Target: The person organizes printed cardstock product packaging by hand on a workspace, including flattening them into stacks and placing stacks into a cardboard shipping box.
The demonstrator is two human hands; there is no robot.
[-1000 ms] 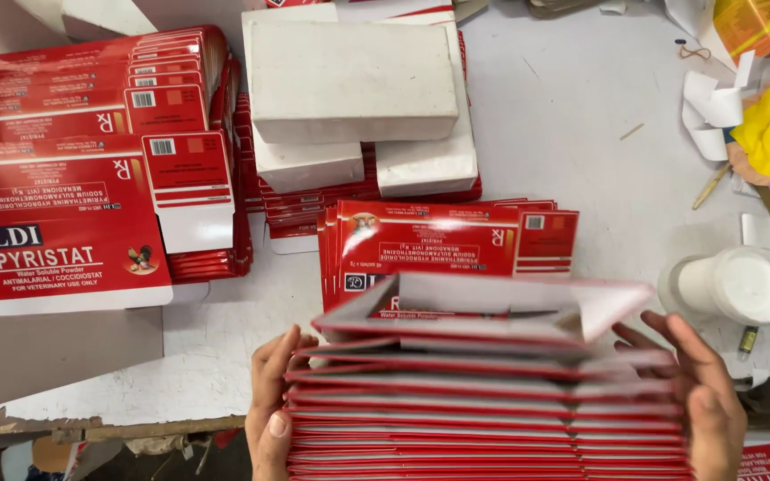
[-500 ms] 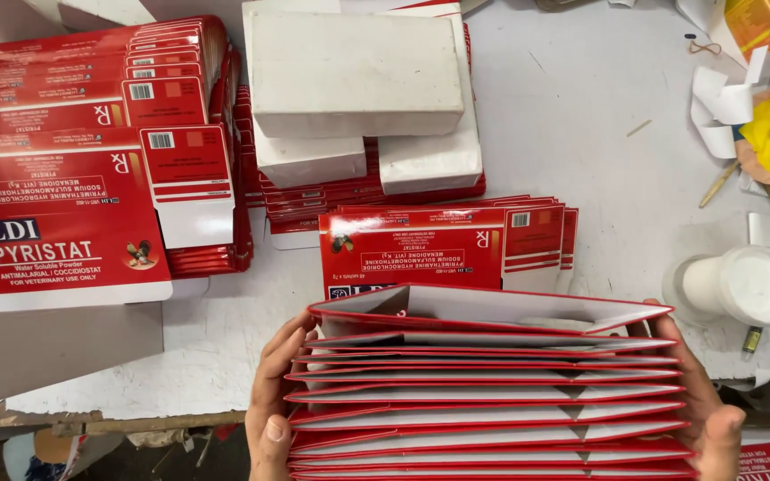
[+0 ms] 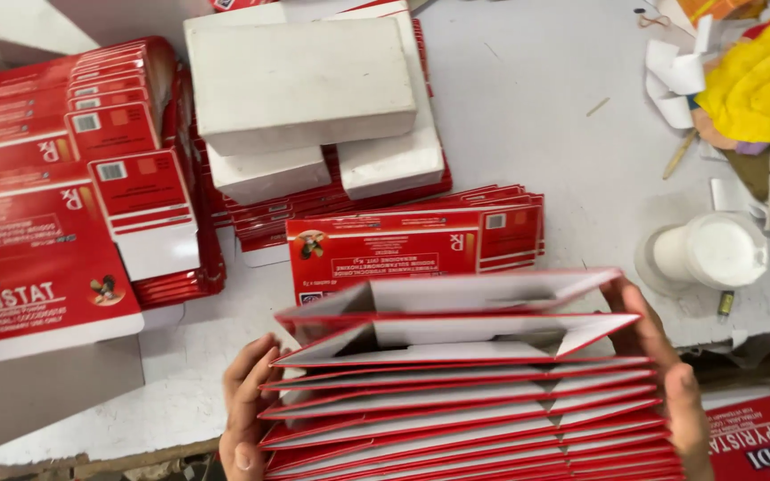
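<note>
Far left on the bench lies a tall pile of flat red cartons, spread out like steps. Next to it sit white blocks resting on more red cartons. In front of those is a small flat pile of red cartons.

Low in the middle is the stack of folded red and white cartons that both hands hold. Its long side runs left to right, from one hand to the other. The left hand presses flat on the left end, fingers curled round the edge. The right hand presses on the right end, fingers stretched up along the side. So the stack is squeezed between them, one hand at each end. The top cartons gape open a bit, while the lower ones lie tight together.

To the right stands a white tub, with yellow cloth and paper scraps behind it.
</note>
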